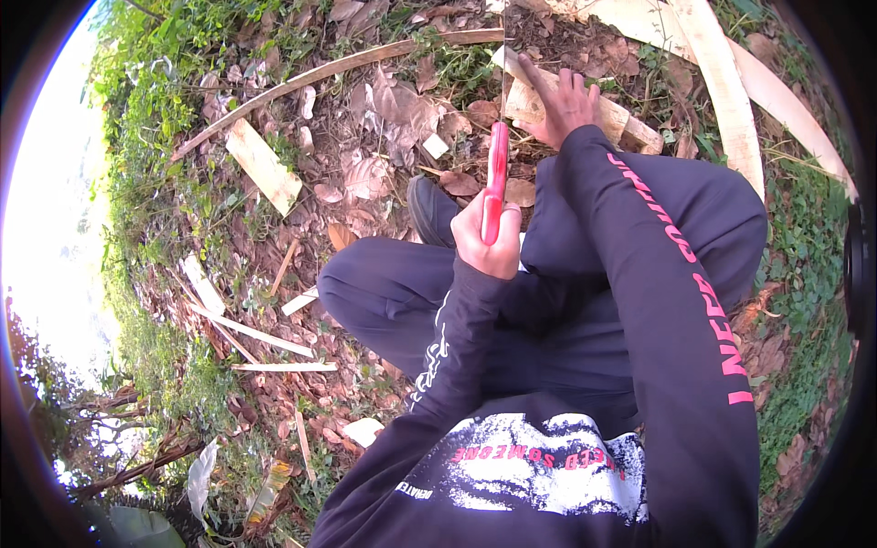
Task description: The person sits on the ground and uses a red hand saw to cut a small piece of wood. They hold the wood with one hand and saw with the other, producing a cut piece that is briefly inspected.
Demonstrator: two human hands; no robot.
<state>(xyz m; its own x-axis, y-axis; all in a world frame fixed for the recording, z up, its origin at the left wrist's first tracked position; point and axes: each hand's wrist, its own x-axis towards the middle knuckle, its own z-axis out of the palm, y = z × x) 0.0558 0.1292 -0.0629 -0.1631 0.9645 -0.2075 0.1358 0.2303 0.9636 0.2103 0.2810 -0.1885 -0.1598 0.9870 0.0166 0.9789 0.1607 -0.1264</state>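
Red tool handle (498,160) juts forward from the clenched left grip (486,239), wood (524,102) under the spread right grip (574,114).

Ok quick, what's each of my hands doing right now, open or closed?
Left hand: closed around the red handle.
Right hand: open, resting on the pale wood piece.

Left grip (487,236) curled tight; right grip (571,110) splayed, farther forward.

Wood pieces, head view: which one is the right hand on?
The short, thick piece right of the red-handled tool; the right hand covers part of it. Neither hand touches the others.
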